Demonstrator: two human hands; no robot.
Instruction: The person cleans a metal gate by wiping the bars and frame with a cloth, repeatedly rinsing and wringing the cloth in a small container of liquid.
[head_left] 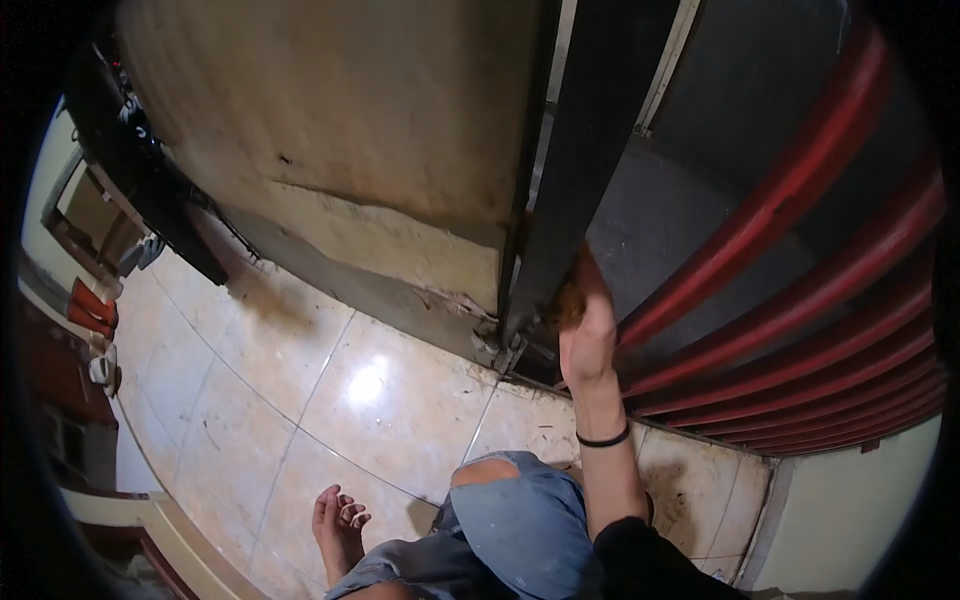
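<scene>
My right hand (588, 325), with a dark band on its wrist, reaches to the foot of a dark upright post (590, 130). Its fingers are wrapped round something brownish, too blurred to make out, low beside the post. My left hand (341, 515) hovers over the tiled floor (330, 410) near my knee, palm up, fingers loosely curled and apart, with nothing in it. Left of the post stands a stained wall (350, 120) with a chipped lower strip. Red curved bars (760, 210) lie to the right of my right hand.
My bent knees in torn jeans (520, 520) are at the bottom. At the far left are orange objects (93, 308) and a doorway frame (90, 210). A pale wall (850, 510) stands at the lower right.
</scene>
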